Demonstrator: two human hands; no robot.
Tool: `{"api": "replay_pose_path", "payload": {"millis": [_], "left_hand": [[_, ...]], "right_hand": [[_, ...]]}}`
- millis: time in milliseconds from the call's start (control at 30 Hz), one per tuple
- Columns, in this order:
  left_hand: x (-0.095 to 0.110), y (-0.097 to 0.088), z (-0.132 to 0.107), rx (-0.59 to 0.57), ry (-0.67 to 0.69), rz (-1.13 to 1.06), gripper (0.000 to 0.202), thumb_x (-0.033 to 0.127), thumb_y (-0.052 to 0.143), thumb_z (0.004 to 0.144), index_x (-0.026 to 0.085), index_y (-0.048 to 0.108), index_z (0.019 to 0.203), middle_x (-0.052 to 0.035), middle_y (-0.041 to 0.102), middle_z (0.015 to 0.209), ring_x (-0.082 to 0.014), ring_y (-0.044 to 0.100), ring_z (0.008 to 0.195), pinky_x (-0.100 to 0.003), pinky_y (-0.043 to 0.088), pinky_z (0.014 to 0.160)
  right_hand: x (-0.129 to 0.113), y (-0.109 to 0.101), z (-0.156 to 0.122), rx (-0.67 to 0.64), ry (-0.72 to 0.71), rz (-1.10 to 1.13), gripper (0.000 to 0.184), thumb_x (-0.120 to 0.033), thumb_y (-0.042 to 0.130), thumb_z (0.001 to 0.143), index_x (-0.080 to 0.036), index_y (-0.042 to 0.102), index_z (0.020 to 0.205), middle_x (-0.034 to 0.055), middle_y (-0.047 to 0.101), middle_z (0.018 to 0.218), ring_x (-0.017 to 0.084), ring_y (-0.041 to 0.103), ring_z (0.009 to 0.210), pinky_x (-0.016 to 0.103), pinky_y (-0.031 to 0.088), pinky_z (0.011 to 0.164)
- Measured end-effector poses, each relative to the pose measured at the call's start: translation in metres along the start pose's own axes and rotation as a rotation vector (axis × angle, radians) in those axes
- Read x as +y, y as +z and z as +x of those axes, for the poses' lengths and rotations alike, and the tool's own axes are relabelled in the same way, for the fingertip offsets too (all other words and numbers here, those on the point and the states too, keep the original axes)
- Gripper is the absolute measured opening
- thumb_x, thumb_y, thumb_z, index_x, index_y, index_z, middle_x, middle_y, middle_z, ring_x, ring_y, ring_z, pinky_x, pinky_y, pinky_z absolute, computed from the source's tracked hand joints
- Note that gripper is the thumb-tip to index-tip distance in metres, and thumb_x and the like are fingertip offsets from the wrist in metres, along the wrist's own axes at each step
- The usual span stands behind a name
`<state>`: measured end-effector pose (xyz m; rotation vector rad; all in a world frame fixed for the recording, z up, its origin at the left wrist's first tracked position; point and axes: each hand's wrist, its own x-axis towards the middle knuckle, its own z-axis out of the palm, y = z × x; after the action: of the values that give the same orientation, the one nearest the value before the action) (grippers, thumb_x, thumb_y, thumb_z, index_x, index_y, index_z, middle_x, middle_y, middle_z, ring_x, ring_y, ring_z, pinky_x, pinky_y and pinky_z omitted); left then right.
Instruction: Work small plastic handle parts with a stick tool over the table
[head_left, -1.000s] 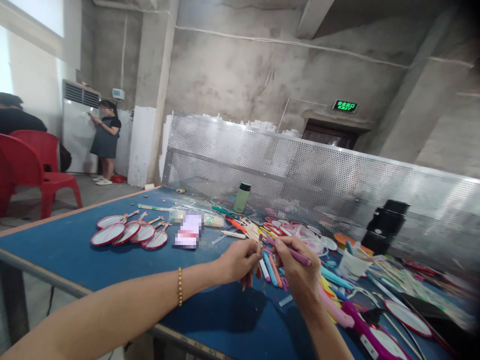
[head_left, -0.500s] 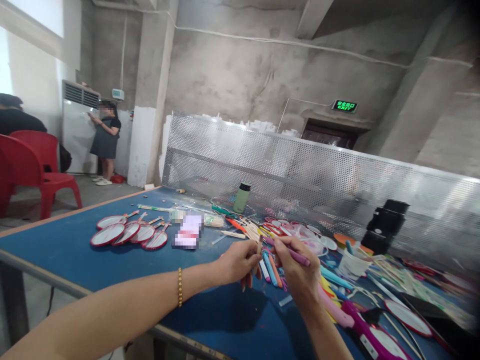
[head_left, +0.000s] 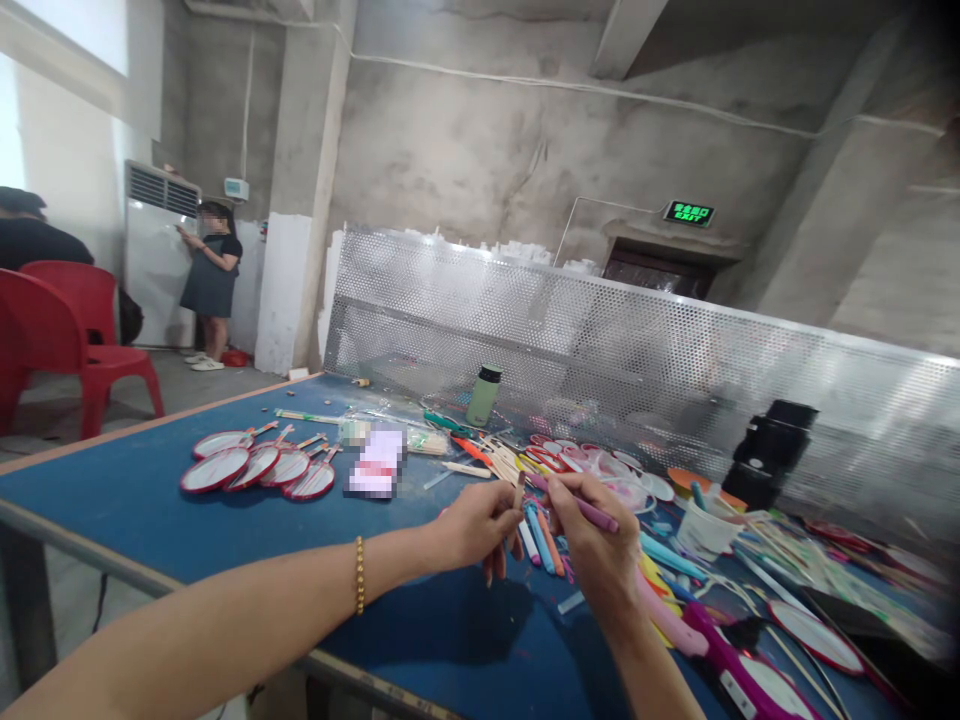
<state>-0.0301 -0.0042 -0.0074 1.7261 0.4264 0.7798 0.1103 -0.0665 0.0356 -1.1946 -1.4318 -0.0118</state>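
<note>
My left hand (head_left: pixel 476 525) is closed, its thumb and fingers pinching a short flat wooden stick (head_left: pixel 520 488) that stands upright. Beside it, my right hand (head_left: pixel 600 525) grips a purple pen (head_left: pixel 598 515) like a writing tool, the front end pointing left at the stick. Whether the pen's tip touches the wood I cannot tell. Just behind and between the hands lie several coloured markers (head_left: pixel 551 540) in blue, orange and white. A gold bead bracelet (head_left: pixel 360 575) circles my left wrist.
Round white red-rimmed paddles (head_left: pixel 216 470) and a phone (head_left: pixel 377 462) lie left on the blue table (head_left: pixel 135 510). A green bottle (head_left: pixel 485 395) stands at the back. Rightward are a white cup (head_left: pixel 701 530), a magenta device (head_left: pixel 720 655) and loose sticks. A perforated metal screen (head_left: pixel 450 310) borders the table.
Almost nothing differs. The fingers of my left hand have shifted very slightly around the wooden stick; my right hand keeps its place with the pen.
</note>
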Motion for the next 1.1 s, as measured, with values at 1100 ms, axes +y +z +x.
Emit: {"api": "replay_pose_path", "payload": {"millis": [1100], "left_hand": [[0.0053,0.0015,-0.0007,0.011,-0.012,-0.019,0.011,0.028,0.042,0.091,0.018,0.041,0.088,0.0017,0.059,0.063,-0.0092,0.053,0.035,-0.018,0.044,0.031]], "right_hand": [[-0.0012,-0.0009,-0.0016,-0.022,0.019,-0.016,0.025,-0.04,0.059,0.084,-0.017,0.067,0.076,-0.0024,0.057,0.05,0.012,0.051,0.045,0.022,0.039,0.046]]}}
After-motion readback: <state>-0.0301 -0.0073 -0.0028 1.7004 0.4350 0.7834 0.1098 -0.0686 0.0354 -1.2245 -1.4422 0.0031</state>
